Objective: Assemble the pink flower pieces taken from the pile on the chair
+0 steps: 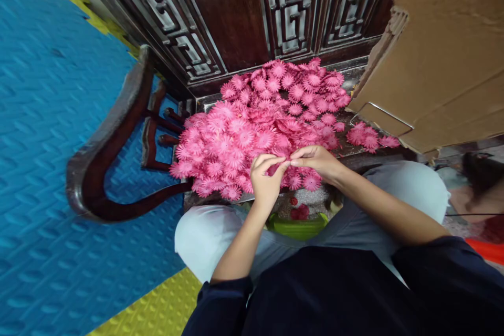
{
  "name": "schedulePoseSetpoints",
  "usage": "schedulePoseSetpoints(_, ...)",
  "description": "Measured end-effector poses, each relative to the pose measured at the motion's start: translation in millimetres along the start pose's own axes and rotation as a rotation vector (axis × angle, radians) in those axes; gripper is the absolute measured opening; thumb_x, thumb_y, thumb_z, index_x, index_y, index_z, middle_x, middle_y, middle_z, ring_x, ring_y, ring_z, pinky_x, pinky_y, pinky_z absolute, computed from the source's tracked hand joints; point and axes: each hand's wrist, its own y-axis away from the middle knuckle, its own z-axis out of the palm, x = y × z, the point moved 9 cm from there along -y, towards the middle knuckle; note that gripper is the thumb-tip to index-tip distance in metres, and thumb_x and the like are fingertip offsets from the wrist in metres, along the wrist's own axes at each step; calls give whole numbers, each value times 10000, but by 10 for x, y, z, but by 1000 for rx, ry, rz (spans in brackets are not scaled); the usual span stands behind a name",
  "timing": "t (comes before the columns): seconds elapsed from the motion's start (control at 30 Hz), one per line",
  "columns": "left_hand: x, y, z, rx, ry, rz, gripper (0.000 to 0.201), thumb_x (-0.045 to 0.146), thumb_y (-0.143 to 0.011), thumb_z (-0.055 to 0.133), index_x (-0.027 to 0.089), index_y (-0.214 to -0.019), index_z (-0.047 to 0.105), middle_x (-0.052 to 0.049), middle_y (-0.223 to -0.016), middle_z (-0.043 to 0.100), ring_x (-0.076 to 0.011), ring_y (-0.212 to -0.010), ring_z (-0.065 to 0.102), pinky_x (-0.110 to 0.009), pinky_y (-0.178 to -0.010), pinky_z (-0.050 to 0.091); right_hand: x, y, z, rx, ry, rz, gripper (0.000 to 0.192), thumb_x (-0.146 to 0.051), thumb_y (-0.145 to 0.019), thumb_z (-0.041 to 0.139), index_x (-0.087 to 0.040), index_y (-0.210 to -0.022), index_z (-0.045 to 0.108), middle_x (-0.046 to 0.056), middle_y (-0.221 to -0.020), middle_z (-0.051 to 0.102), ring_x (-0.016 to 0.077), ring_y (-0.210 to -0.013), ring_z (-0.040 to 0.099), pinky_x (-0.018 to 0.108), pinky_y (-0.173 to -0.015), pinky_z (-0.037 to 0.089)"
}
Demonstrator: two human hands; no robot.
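Your left hand [264,181] and right hand [315,160] pinch 1 pink flower [284,164] between closed fingers, over the flower pile [260,126].

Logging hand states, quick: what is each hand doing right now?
Left hand: fingers pinched shut on a pink flower piece at the near edge of the flower pile.
Right hand: fingertips pinched on that same piece.

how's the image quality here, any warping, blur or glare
Head view: wide-angle warp bends the chair armrest and blue floor mat at the left edge; soft, even light without hard shadows; the pink flowers are oversaturated, petals smearing together; left hand and right hand fairly sharp; faint sheen on the dark carved wood.
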Motion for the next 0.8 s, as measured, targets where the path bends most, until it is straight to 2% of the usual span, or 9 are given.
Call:
schedulePoseSetpoints(0.23, 40, 30, -36, 27, -121, 20, 83, 307, -738, 686, 227, -738, 709, 0, -731, 660, -147, -763, 569, -313, -746, 440, -6, 31, 43, 3, -12, 15, 231, -265, -419, 844, -216, -614, 731, -12, -640, 715, 112, -618, 629, 311, -761, 482)
schedulePoseSetpoints(0.8, -23, -16, -17, -2, -85, -22, 90, 264, -783, 636, 202, -724, 662, 7, -749, 643, -146, -789, 548, -293, -764, 404, -67, 49, 76, -15, 30, -52, 164, -267, -535, 795, -203, -673, 736, -10, -673, 703, 108, -648, 591, 285, -734, 440)
